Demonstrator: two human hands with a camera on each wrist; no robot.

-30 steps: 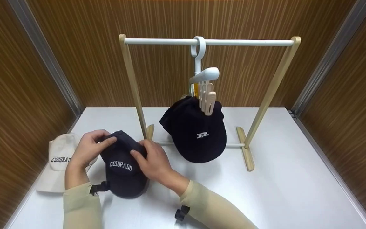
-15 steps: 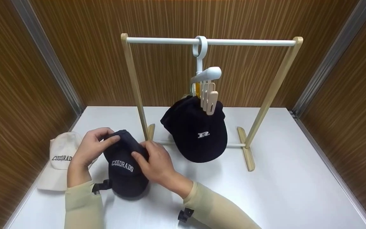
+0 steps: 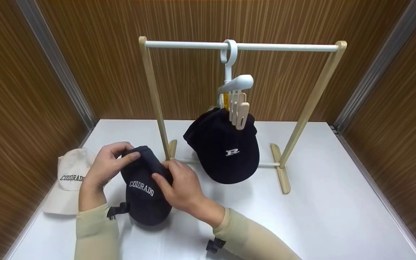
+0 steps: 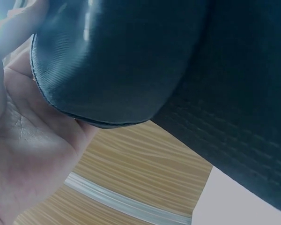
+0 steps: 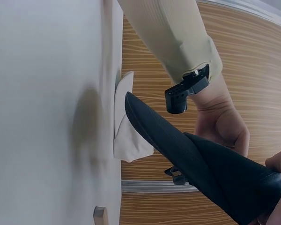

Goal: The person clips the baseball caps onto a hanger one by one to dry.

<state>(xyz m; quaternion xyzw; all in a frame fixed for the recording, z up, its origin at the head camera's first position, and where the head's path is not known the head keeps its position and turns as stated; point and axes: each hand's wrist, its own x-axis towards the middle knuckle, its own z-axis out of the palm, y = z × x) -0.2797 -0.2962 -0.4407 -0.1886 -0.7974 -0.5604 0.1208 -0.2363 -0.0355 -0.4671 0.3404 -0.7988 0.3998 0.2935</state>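
Note:
A navy baseball cap [image 3: 141, 193] lettered COLORADO is held above the table, brim down. My left hand [image 3: 108, 164] pinches the top of its crown, thumb in front. On the crown's right side my right hand [image 3: 181, 184] grips the fabric, its thumb lying across the front. In the left wrist view the cap [image 4: 117, 61] fills the upper part, with the left palm [image 4: 37, 136] beside it. From the right wrist view the cap [image 5: 201, 164] appears folded flat, seen side-on. Most of the right fingers are hidden behind the cap.
A cream COLORADO cap [image 3: 71, 184] lies on the table at the left. A wooden rack [image 3: 303, 108] with a white bar stands behind. From it hangs a white hanger [image 3: 238, 83] with beige clips [image 3: 242, 115], bearing a black cap [image 3: 226, 148] marked R. Wood-grain walls surround the table.
Both hands and the navy cap have shifted slightly right in the head view, while the view itself drifts a little. The grip on the cap looks the same.

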